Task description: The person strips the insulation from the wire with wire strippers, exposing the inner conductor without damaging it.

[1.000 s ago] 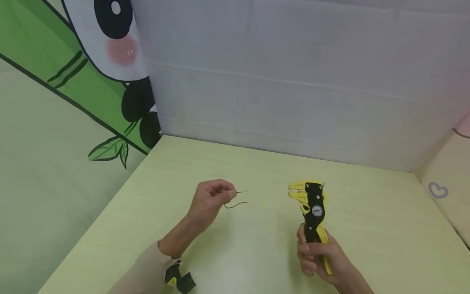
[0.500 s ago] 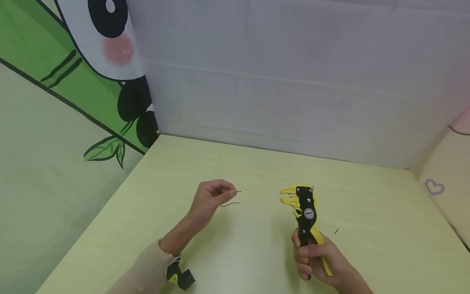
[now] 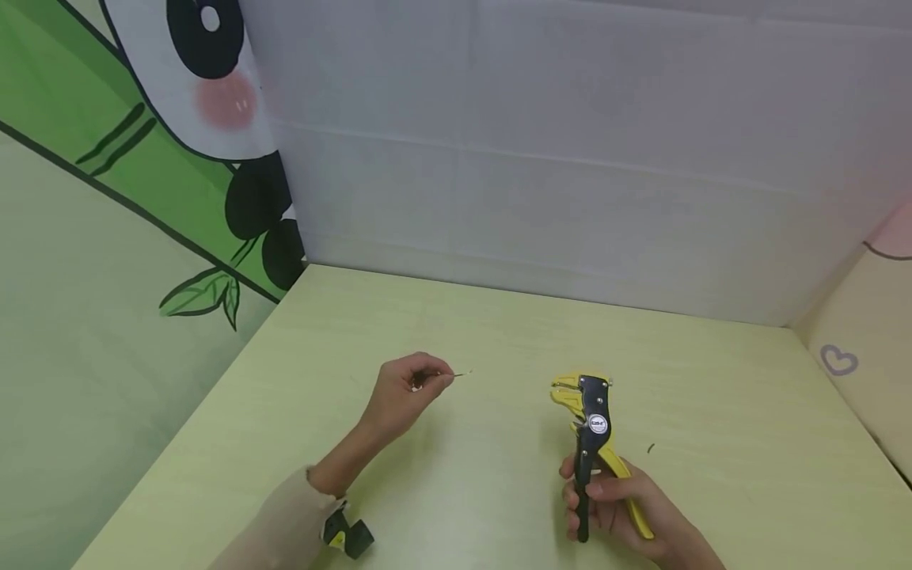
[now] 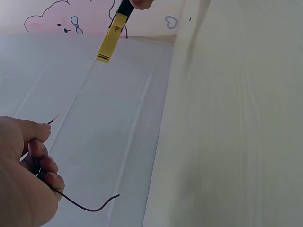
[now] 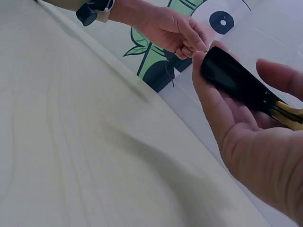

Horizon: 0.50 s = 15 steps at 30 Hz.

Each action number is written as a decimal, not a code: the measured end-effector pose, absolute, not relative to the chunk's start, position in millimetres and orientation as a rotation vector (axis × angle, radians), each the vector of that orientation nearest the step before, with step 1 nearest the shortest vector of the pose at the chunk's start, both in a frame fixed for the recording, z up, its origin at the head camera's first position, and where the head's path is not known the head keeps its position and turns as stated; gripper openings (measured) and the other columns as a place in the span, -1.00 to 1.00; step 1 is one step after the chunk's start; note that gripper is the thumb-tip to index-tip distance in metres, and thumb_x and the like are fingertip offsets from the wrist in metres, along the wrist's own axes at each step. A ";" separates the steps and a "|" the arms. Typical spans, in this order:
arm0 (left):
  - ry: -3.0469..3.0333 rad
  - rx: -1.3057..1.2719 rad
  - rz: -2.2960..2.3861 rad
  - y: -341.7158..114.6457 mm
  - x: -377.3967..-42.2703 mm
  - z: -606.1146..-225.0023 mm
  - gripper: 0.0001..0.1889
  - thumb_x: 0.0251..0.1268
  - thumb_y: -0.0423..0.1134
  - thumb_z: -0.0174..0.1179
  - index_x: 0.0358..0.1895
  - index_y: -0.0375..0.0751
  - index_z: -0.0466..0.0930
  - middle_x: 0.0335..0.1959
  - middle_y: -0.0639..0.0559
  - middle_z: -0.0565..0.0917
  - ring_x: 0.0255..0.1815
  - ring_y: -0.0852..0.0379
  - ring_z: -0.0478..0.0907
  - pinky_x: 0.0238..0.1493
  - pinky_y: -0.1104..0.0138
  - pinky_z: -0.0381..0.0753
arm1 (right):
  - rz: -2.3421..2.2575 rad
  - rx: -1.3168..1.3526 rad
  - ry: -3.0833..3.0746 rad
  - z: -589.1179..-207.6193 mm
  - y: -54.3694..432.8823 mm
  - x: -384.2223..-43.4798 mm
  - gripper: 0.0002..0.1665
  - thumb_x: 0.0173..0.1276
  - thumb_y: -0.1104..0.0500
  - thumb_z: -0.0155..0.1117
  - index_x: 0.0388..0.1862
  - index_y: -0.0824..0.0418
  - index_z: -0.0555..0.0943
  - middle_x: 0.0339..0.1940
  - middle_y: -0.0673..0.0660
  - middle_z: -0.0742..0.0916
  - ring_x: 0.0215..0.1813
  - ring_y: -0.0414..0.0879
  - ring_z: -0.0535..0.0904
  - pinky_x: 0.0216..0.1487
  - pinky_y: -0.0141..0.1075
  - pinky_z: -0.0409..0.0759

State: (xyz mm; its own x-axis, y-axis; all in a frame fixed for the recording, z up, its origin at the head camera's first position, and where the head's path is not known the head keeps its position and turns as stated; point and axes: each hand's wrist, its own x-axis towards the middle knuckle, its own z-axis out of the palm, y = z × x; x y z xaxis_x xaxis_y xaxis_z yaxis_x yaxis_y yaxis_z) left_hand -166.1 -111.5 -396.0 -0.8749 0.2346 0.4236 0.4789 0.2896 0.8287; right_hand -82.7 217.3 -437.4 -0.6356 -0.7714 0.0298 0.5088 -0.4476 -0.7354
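My left hand (image 3: 408,396) pinches a thin dark wire (image 4: 85,207) between thumb and forefinger. A short length with a bare copper end (image 4: 57,116) sticks out past the fingertips. The wire's tail curves out below the palm in the left wrist view. On the right, my right hand (image 3: 627,507) holds a yellow and black wire stripper (image 3: 593,419) upright, its head pointing left toward the wire but apart from it. In the right wrist view the black handle (image 5: 234,78) lies across my fingers, with the thumb raised off it.
A small dark scrap (image 3: 651,448) lies on the pale wooden table (image 3: 499,475), right of the stripper. A white cloth wall (image 3: 534,158) stands along the back edge, and a printed panda sheet (image 3: 178,198) hangs at the left.
The stripper has shifted slightly left and down, its jaws drawing together and its handles spreading. The dark scrap has come into sight. In the head view the wire's lower tail no longer shows.
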 end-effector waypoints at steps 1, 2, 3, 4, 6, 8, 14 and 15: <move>-2.335 -0.662 -1.595 -112.0 -166.7 -397.1 -0.95 0.27 -0.44 0.28 -0.29 -0.25 0.72 -0.48 -0.10 0.66 -0.49 0.33 0.38 -0.44 0.47 0.40 | -2.112 -0.465 0.910 -438.9 217.6 -83.2 -0.46 0.45 0.44 -0.42 0.19 0.23 0.45 -0.08 0.09 0.75 -0.05 -0.05 0.73 0.13 -0.13 0.66; -2.331 -0.668 -1.568 -112.4 -167.6 -398.7 -0.95 0.27 -0.43 0.29 -0.29 -0.24 0.72 -0.48 -0.07 0.66 -0.48 0.33 0.39 -0.43 0.47 0.41 | -2.108 -0.457 0.910 -440.2 217.7 -83.5 -0.47 0.45 0.45 -0.41 0.20 0.23 0.45 -0.07 0.10 0.76 -0.04 -0.03 0.73 0.15 -0.11 0.65; -2.323 -0.678 -1.545 -112.8 -168.6 -400.5 -0.94 0.27 -0.43 0.29 -0.29 -0.22 0.72 -0.48 -0.05 0.66 -0.46 0.33 0.39 -0.41 0.47 0.41 | -2.103 -0.461 0.914 -441.9 217.8 -83.9 -0.47 0.45 0.45 -0.41 0.21 0.24 0.44 -0.06 0.11 0.76 -0.03 -0.02 0.73 0.16 -0.09 0.64; -2.312 -0.691 -1.515 -113.3 -169.6 -402.4 -0.94 0.27 -0.43 0.30 -0.30 -0.21 0.73 -0.49 -0.02 0.65 -0.45 0.33 0.40 -0.40 0.46 0.43 | -2.100 -0.461 0.921 -443.6 217.9 -84.2 -0.47 0.45 0.45 -0.40 0.22 0.25 0.43 -0.05 0.12 0.76 -0.02 -0.01 0.73 0.16 -0.08 0.64; -2.278 -0.734 -1.443 -113.9 -171.6 -406.9 -0.92 0.24 -0.45 0.31 -0.32 -0.20 0.72 -0.51 0.01 0.62 -0.44 0.30 0.42 -0.39 0.43 0.47 | -2.095 -0.459 0.939 -446.0 218.0 -84.7 -0.47 0.44 0.44 -0.39 0.23 0.25 0.42 -0.04 0.13 0.76 -0.02 -0.01 0.73 0.16 -0.07 0.64; -2.229 -0.788 -1.361 -114.4 -174.1 -412.6 -0.90 0.20 -0.48 0.33 -0.34 -0.20 0.72 -0.55 0.03 0.59 -0.45 0.27 0.43 -0.38 0.42 0.50 | -2.098 -0.443 0.955 -448.1 218.3 -84.7 -0.48 0.45 0.44 -0.37 0.23 0.26 0.43 -0.05 0.13 0.77 -0.03 -0.01 0.74 0.16 -0.06 0.65; -2.126 -0.904 -1.212 -113.0 -179.1 -429.1 -0.87 0.09 -0.55 0.36 -0.40 -0.25 0.71 -0.60 0.06 0.56 -0.45 0.20 0.45 -0.43 0.30 0.48 | -2.078 -0.379 1.028 -452.7 223.0 -85.2 -0.52 0.47 0.43 -0.33 0.20 0.24 0.45 -0.07 0.13 0.79 -0.04 -0.01 0.77 0.12 -0.08 0.67; -2.126 -0.912 -1.205 -112.4 -179.4 -431.2 -0.87 0.09 -0.55 0.36 -0.40 -0.25 0.71 -0.60 0.06 0.57 -0.45 0.20 0.45 -0.44 0.28 0.48 | -2.065 -0.357 1.048 -452.7 224.0 -85.5 -0.54 0.48 0.42 -0.32 0.19 0.24 0.45 -0.08 0.12 0.79 -0.04 -0.01 0.77 0.11 -0.09 0.67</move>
State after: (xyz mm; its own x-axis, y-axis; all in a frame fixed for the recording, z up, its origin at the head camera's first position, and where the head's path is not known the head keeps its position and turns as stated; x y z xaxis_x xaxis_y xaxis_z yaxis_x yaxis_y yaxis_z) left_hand -179.4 -112.4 -431.2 -0.6340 0.2958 0.7146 0.7650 0.3751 0.5235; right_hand -85.5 224.0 -452.7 -0.6587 -0.7467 -0.0925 0.5156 -0.3584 -0.7783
